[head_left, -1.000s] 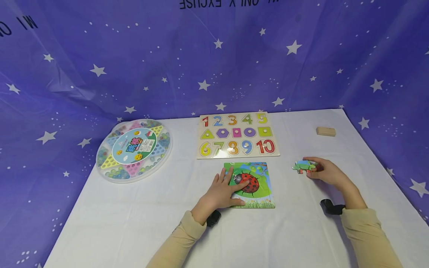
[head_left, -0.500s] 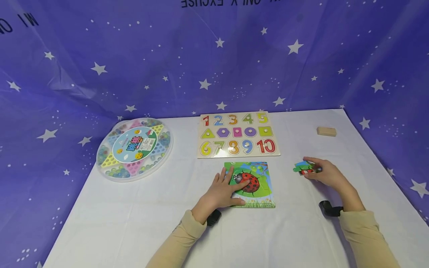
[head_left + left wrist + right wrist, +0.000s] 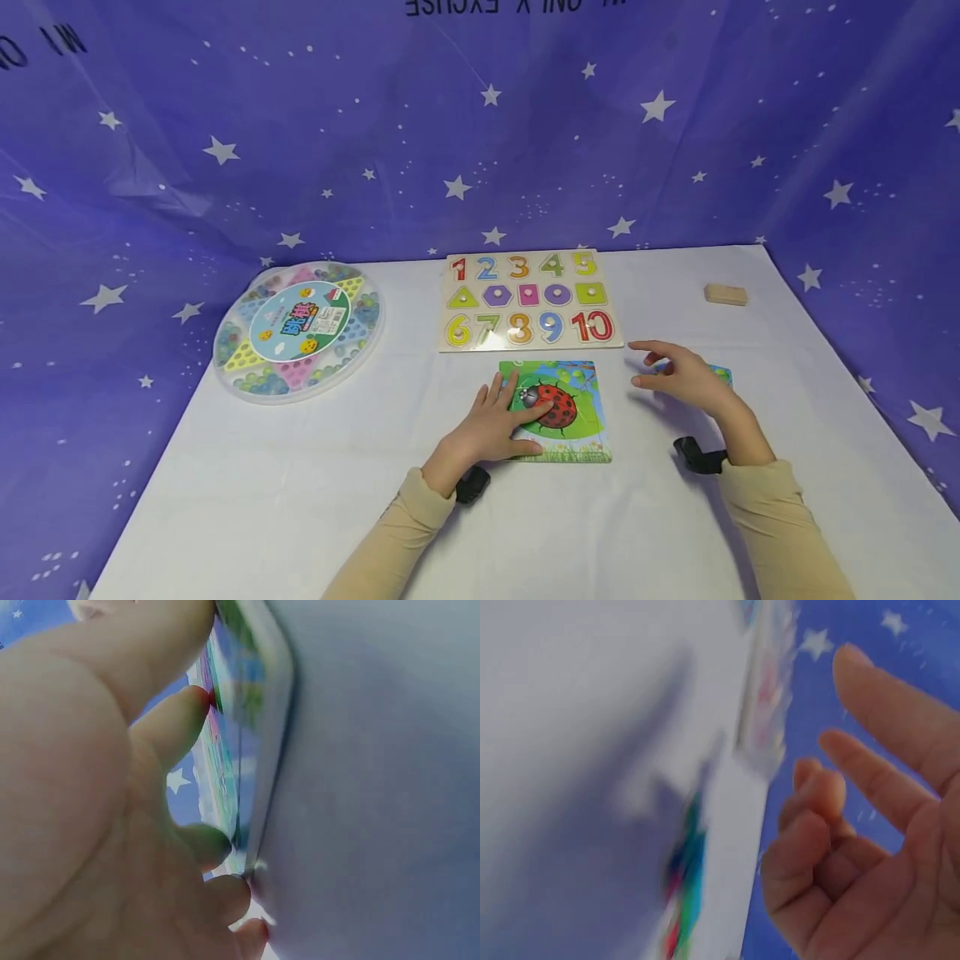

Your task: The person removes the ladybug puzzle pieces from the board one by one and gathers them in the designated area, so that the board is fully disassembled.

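Note:
A square ladybug jigsaw puzzle [image 3: 581, 433] lies on the white table. My left hand [image 3: 486, 432] rests flat on its left part with fingers spread; in the left wrist view the fingertips [image 3: 191, 705] touch the puzzle's surface. My right hand [image 3: 686, 379] is above the table to the right of the puzzle. Its thumb and index finger stand apart, the other fingers are loosely bent, and it holds nothing. Loose puzzle pieces [image 3: 723, 374] lie on the table, mostly hidden behind that hand; in the right wrist view the pieces [image 3: 690, 877] look blurred.
A wooden number and shape board [image 3: 540, 312] lies behind the puzzle. At the left is a round Chinese checkers box [image 3: 300, 329] with marbles. A small wooden block [image 3: 725, 294] lies at the back right. A purple star-patterned cloth [image 3: 405, 150] hangs behind the table.
My right hand has let go of the puzzle pieces and moved left, its fingers now parted. The pieces stay on the table. My left hand keeps its place on the puzzle.

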`<action>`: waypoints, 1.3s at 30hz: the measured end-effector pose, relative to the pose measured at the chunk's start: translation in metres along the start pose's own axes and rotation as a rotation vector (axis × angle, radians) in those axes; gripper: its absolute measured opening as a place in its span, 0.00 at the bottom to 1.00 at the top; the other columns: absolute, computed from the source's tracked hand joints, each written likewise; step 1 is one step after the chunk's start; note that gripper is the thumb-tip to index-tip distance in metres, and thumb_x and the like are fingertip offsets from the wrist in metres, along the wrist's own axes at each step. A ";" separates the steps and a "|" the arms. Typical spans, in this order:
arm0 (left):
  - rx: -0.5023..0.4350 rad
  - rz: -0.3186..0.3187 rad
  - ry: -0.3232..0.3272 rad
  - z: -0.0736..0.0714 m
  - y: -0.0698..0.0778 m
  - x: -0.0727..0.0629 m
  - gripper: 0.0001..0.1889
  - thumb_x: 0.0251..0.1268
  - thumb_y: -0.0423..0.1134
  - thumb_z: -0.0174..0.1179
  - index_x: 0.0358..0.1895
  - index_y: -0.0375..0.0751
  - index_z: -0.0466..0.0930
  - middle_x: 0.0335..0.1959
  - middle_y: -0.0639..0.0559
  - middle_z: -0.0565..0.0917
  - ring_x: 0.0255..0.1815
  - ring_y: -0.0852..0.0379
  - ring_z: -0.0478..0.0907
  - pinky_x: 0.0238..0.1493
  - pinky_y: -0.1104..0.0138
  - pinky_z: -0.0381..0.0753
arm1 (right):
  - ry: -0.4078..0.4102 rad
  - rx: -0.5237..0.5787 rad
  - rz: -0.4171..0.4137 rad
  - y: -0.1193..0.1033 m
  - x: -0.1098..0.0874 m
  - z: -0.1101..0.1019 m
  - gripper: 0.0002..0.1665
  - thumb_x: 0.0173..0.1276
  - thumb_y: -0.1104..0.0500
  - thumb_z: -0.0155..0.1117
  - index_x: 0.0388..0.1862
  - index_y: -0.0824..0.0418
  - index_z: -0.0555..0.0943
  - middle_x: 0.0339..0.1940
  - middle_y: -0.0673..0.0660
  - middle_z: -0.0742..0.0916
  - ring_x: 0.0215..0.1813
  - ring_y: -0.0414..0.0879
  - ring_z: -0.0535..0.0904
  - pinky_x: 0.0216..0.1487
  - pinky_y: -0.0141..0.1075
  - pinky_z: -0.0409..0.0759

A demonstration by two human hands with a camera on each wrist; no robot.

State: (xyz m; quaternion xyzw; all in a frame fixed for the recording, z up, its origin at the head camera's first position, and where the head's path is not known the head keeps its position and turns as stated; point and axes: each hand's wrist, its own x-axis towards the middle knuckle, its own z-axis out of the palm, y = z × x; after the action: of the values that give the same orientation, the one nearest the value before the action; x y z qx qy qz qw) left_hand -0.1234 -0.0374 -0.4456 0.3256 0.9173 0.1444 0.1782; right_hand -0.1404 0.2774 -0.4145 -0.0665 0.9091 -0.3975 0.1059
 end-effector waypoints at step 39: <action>0.012 0.105 -0.031 -0.003 0.014 -0.037 0.33 0.59 0.53 0.57 0.66 0.46 0.62 0.69 0.47 0.55 0.67 0.48 0.55 0.59 0.60 0.63 | -0.137 0.067 -0.171 -0.067 0.038 0.115 0.31 0.62 0.57 0.61 0.59 0.74 0.68 0.48 0.66 0.76 0.49 0.58 0.72 0.45 0.50 0.74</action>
State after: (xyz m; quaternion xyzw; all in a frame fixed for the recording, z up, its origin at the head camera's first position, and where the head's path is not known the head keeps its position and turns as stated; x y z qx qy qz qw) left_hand -0.0907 -0.0513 -0.4291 0.3767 0.8969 0.1428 0.1826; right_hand -0.1463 0.1433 -0.4465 -0.1671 0.8769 -0.4298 0.1358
